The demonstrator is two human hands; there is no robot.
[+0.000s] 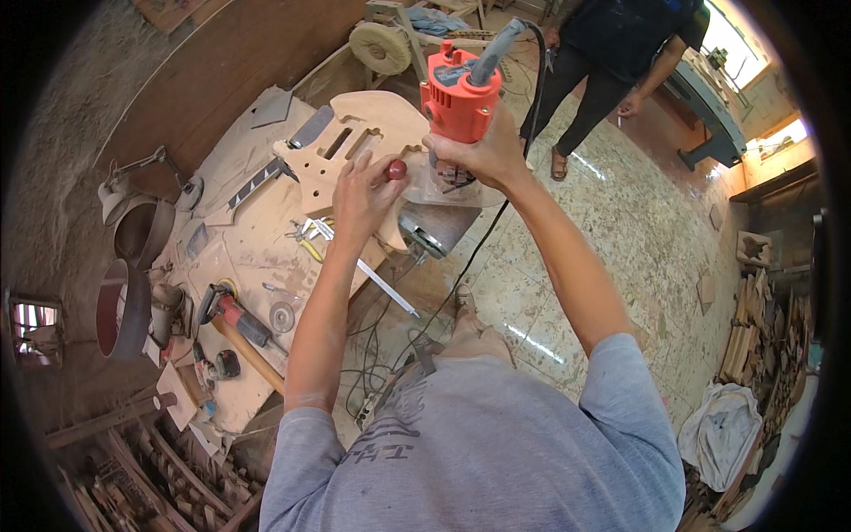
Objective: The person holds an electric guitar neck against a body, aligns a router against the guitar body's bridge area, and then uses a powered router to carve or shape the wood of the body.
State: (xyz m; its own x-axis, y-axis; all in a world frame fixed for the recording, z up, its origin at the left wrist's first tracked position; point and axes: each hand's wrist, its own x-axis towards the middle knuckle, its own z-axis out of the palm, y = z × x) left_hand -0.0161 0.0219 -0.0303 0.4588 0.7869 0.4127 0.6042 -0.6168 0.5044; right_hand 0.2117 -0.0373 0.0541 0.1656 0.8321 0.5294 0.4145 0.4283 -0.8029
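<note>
The person's right hand [483, 158] has its fingers wrapped around the lower housing of a red router [461, 99], at the right edge of a pale guitar body [377, 113]. The left hand [357, 199] has its fingers closed about a red knob [397, 169] at the left of the clear base [456, 192], probably for balance, since the base overhangs that edge. The body lies on the tabletop [253, 217]. The cord [493, 226] drops to the right, seemingly clear of the cutting side. Pliers [310, 250] and a sander [241, 321] lie nearer, to the left, apart from the router.
</note>
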